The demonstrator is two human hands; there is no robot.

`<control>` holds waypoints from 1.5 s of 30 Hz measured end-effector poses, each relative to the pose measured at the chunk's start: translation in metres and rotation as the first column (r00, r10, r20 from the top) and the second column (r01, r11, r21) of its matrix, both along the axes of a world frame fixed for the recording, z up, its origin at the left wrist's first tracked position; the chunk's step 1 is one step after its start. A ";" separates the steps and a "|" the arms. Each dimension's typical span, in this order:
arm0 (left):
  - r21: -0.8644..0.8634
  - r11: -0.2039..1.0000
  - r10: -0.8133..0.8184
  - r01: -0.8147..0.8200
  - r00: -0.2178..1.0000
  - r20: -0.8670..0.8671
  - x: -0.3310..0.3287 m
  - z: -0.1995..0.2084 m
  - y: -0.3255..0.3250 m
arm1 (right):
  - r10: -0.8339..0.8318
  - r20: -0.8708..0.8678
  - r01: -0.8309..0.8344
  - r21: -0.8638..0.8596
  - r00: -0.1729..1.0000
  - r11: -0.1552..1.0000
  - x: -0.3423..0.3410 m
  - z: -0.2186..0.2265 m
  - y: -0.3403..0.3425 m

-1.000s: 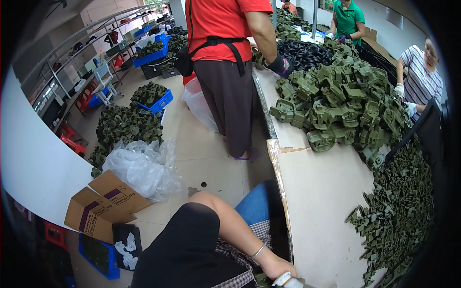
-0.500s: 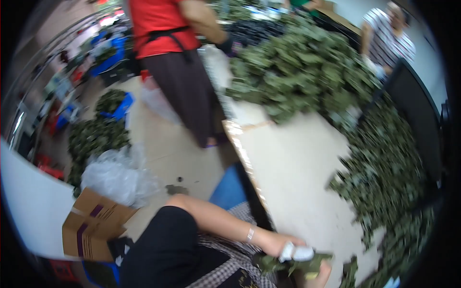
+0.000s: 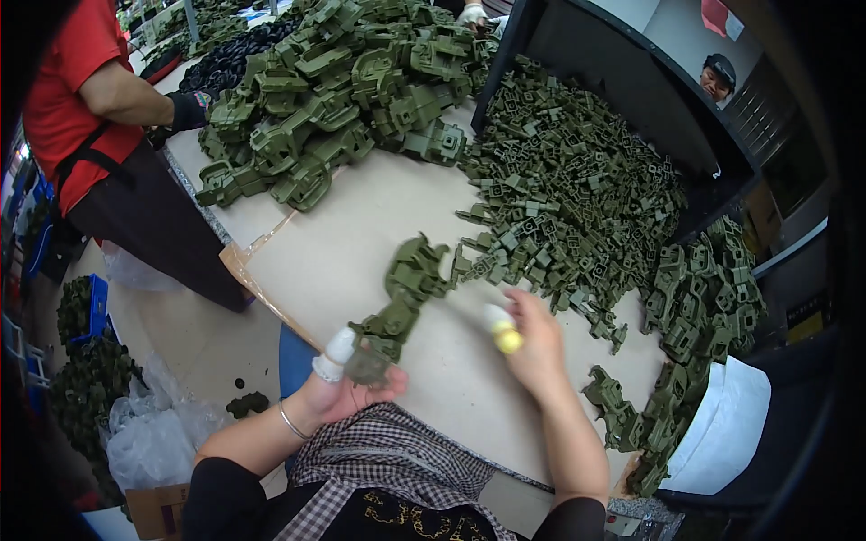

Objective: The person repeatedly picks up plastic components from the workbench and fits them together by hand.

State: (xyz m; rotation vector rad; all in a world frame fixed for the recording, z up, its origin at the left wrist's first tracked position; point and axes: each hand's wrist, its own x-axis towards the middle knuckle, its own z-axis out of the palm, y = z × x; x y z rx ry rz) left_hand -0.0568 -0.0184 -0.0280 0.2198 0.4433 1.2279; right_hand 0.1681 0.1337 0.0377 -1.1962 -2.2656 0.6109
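My left hand (image 3: 347, 397), its thumb wrapped in white, is closed on the near end of an olive-green moulded plastic part (image 3: 383, 329). Beyond it, touching or overlapping it, is another olive-green piece (image 3: 417, 266); whether the two are joined I cannot tell. My right hand (image 3: 534, 347) hovers over the table (image 3: 456, 379), beside a wide pile of small olive-green plastic parts (image 3: 577, 180). White and yellow wrapping covers one of its digits, which is smeared by motion. Its fingers look apart, with nothing visible in them.
Larger olive-green mouldings (image 3: 343, 99) are heaped at the far left of the table. More parts (image 3: 699, 298) lie along the right, by a white sheet (image 3: 722, 424). A dark panel (image 3: 622, 99) stands behind the small pile. A person in red (image 3: 90, 99) works at left, near plastic bags (image 3: 153, 424).
The view has swung right and toward the table. Both hands, earlier together around a green part at the near edge, are now apart, the right one near the small pile.
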 end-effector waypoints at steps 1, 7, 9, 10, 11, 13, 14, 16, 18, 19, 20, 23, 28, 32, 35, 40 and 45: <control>-0.016 0.997 0.077 -0.078 0.996 -0.050 -0.001 -0.002 0.000 | 0.005 0.094 -0.010 0.056 0.996 0.998 -0.020 0.000 0.003; 0.083 0.970 0.237 -0.229 0.965 -0.110 -0.012 0.005 -0.002 | -0.199 0.329 0.026 0.463 0.923 0.886 -0.077 -0.064 0.037; 0.083 0.967 0.253 -0.243 0.956 -0.148 -0.019 0.007 -0.006 | -0.205 0.393 0.030 0.407 0.896 0.913 -0.056 -0.057 0.032; 0.086 0.962 0.269 -0.258 0.946 -0.179 -0.021 0.007 -0.007 | -0.195 0.399 0.023 0.397 0.896 0.917 -0.044 -0.054 0.030; 0.074 0.962 0.270 -0.261 0.946 -0.178 -0.021 0.008 -0.006 | -0.133 0.295 0.007 0.393 0.946 0.920 -0.030 -0.050 0.027; 0.095 0.975 0.221 -0.202 0.939 -0.265 -0.013 0.013 0.000 | -0.054 -0.060 0.058 0.070 0.997 0.996 -0.007 -0.035 0.007; 0.109 0.981 0.188 -0.162 0.935 -0.300 -0.008 0.016 0.004 | -0.115 -0.289 0.036 -0.267 0.950 0.963 0.002 -0.024 -0.007; 0.157 0.978 0.182 -0.135 0.919 -0.349 0.006 0.018 0.014 | -0.296 -0.546 -0.190 -0.665 0.784 0.722 0.006 0.008 -0.045; 0.264 0.956 0.217 -0.127 0.912 -0.347 0.023 0.024 0.022 | -0.152 -0.516 -0.188 -0.547 0.843 0.815 -0.001 0.011 -0.076; 0.264 0.958 0.208 -0.117 0.914 -0.349 0.030 0.025 0.022 | -0.052 -0.458 -0.184 -0.456 0.888 0.870 -0.004 0.008 -0.085; 0.267 0.959 0.227 -0.093 0.818 -0.528 0.037 0.025 0.020 | -0.060 -0.459 -0.178 -0.457 0.886 0.871 -0.006 0.005 -0.091; 0.232 0.967 0.233 -0.108 0.748 -0.621 0.047 0.031 0.016 | -0.011 -0.181 -0.010 -0.112 0.983 0.994 -0.005 -0.005 -0.099; 0.717 0.680 0.627 0.154 0.385 -0.677 0.061 0.045 0.015 | 0.147 -0.415 -0.303 -0.340 0.898 0.890 -0.002 -0.028 -0.107; 0.696 0.695 0.586 0.180 0.420 -0.693 0.058 0.040 0.019 | -0.017 -0.639 -0.307 -0.392 0.769 0.867 -0.014 -0.036 -0.121; 0.688 0.705 0.544 0.173 0.491 -0.681 0.068 0.038 0.018 | 0.067 -0.610 -0.335 -0.337 0.790 0.880 -0.016 -0.050 -0.125; 0.655 0.752 0.490 0.068 0.607 -0.626 0.090 0.047 0.009 | 0.079 -0.563 -0.291 -0.299 0.823 0.909 -0.016 -0.051 -0.124; 0.639 0.768 0.470 0.044 0.641 -0.607 0.088 0.038 0.013 | 0.077 -0.512 -0.239 -0.258 0.855 0.936 -0.015 -0.051 -0.123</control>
